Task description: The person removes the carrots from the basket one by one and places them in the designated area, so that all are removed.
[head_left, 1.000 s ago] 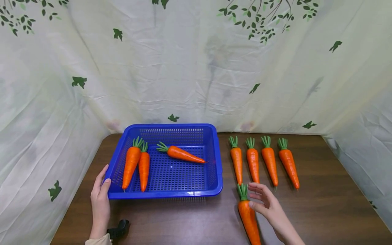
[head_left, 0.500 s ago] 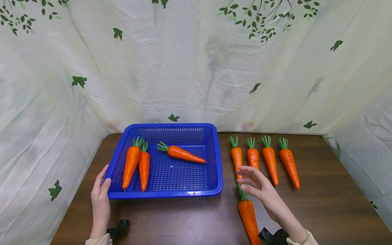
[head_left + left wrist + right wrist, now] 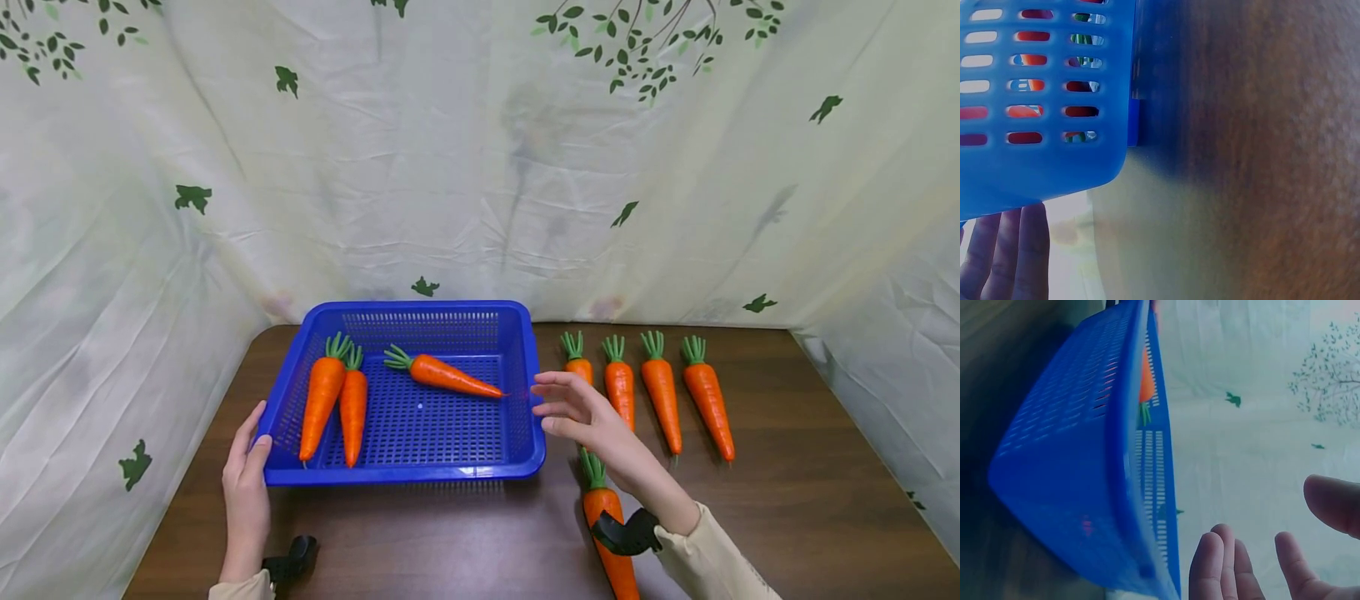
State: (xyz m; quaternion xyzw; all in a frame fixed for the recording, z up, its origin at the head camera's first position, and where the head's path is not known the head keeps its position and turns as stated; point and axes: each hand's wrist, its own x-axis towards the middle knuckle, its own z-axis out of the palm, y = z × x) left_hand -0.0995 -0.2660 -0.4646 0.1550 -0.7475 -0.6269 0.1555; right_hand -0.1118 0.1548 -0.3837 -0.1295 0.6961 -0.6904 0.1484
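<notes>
A blue plastic basket [image 3: 375, 477] stands on the table, holding one carrot [image 3: 322, 404] at its left, a second carrot [image 3: 352, 417] beside it and a third carrot [image 3: 450, 377] lying crosswise. My left hand [image 3: 247, 492] grips the basket's left rim near the front corner; in the left wrist view its fingers [image 3: 1032, 250] show beyond the basket wall [image 3: 1041, 165]. Fingers extended and holding nothing, my right hand [image 3: 588, 417] is at the basket's right rim, overlapping it slightly. In the right wrist view, fingers and thumb [image 3: 1335, 503] are apart beside the basket [image 3: 1054, 469].
Right of the basket several carrots [image 3: 658, 400] lie in a row, leaves pointing back; my right hand partly hides the leftmost. Another carrot [image 3: 607, 508] lies nearer the front, under my right wrist in view. A patterned cloth [image 3: 450, 167] hangs behind the brown table [image 3: 810, 467].
My right hand has moved left and back, from beside the front carrot to the basket's right rim. The left hand and the basket have stayed in place.
</notes>
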